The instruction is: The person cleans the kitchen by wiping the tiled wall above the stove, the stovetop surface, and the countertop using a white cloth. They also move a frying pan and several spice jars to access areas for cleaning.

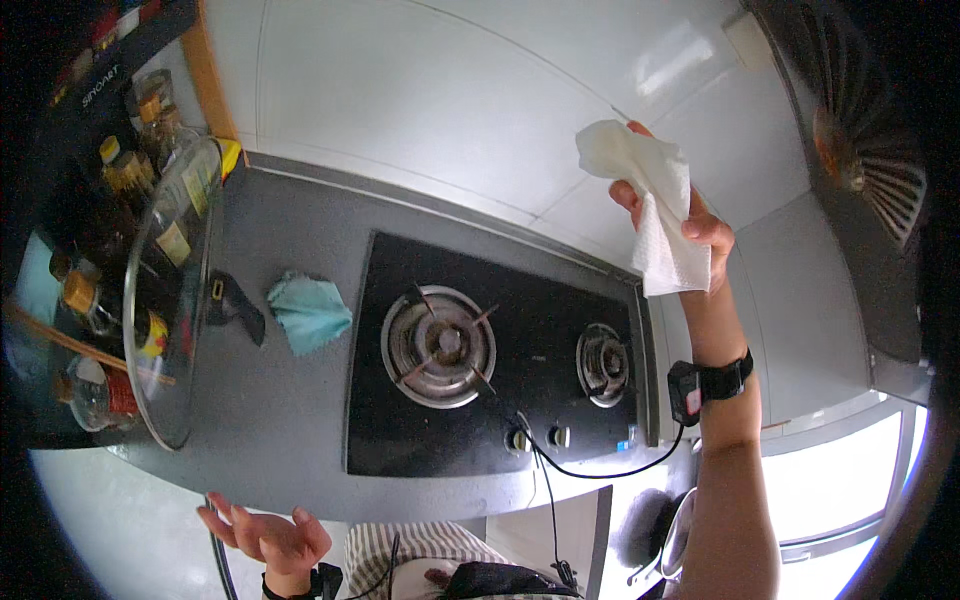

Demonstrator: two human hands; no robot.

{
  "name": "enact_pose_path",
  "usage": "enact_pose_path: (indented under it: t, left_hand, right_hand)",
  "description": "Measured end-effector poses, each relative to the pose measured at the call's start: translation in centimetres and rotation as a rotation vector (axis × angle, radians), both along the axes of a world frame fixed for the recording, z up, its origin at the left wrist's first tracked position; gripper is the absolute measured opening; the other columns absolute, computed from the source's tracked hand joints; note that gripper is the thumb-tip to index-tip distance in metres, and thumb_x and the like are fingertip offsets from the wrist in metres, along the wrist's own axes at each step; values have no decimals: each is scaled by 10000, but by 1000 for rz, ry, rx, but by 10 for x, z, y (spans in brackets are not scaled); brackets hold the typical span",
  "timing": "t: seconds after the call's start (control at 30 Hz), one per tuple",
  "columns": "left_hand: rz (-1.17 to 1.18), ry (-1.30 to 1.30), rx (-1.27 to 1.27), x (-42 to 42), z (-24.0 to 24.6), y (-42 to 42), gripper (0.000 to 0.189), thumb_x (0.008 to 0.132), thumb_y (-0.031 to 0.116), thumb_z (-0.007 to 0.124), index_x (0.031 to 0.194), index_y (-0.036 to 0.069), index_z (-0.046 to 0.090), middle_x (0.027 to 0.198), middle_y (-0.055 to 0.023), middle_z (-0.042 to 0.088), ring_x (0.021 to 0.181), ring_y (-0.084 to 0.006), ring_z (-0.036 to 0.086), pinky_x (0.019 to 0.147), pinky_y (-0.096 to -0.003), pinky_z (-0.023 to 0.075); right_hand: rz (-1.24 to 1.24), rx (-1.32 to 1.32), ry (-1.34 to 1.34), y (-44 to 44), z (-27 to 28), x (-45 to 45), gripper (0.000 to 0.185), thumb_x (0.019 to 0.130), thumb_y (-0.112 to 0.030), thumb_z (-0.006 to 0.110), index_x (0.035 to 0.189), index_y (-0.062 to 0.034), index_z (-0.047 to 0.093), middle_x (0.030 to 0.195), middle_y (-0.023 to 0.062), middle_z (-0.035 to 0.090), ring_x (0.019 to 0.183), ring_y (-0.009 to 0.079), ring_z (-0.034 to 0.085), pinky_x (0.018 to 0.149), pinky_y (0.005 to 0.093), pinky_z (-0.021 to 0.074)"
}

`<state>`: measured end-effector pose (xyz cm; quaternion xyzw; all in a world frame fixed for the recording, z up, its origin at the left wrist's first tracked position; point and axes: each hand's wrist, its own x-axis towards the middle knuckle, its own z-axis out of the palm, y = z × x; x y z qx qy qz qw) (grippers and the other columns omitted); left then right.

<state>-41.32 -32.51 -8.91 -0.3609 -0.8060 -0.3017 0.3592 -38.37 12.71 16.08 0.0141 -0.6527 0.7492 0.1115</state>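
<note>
A white textured paper towel [660, 202] is gripped in my right hand [709, 229], raised at the tiled wall behind the stove; whether the towel touches the tiles I cannot tell. My left hand [274, 536] is low at the front, near the counter's edge, palm up with fingers apart and nothing in it. Between them lies a black glass gas cooktop [525, 315] with a large burner [448, 341] and a smaller burner [607, 364]. A crumpled teal cloth [309, 311] rests on the grey counter left of the cooktop.
Bottles [124, 172] and a glass lid [131, 322] on its edge crowd the left side, with a black strap-like item [240, 307] beside them. A range hood [870, 262] overhangs the right. A black cable [600, 475] runs from my right wrist across the cooktop's front.
</note>
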Motion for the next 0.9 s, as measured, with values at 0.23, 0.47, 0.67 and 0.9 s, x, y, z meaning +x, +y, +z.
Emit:
enact_pose_path:
  t: [0.23, 0.47, 0.67, 0.9]
  left_hand:
    - [-326, -198, -2, 56, 4, 22, 482, 871, 8, 506, 1313, 56, 321, 1409, -228, 330, 1342, -524, 314, 1068, -638, 345]
    - [-483, -233, -138, 108, -3, 59, 430, 873, 0, 541, 1302, 17, 509, 1422, -236, 389, 1361, -487, 331, 1080, -566, 365]
    - [-441, -282, -258, 118, 12, 74, 380, 856, -16, 570, 1231, 34, 608, 1424, -207, 430, 1374, -447, 339, 1090, -531, 361]
    - [-355, -433, -486, 32, -7, 86, 331, 916, 69, 560, 1244, 55, 604, 1447, -122, 445, 1387, -359, 360, 1089, -459, 390]
  right_hand:
    - [-244, -621, -164, -3, -32, 141, 695, 875, -204, 519, 1437, 78, 222, 1244, 390, 453, 927, 479, 660, 791, 474, 620]
    - [-728, -227, -664, -14, -126, 301, 475, 975, -254, 436, 1334, 57, 465, 1241, 222, 599, 1130, 300, 615, 984, 429, 489]
    - [-860, 687, -301, -27, -193, 312, 480, 1004, -233, 445, 1411, 18, 417, 1427, 197, 474, 1291, 294, 500, 1100, 382, 351]
    - [-354, 1400, -189, -5, -292, 212, 296, 926, -116, 583, 1214, -118, 650, 1323, 68, 591, 1336, 274, 450, 1088, 379, 401]
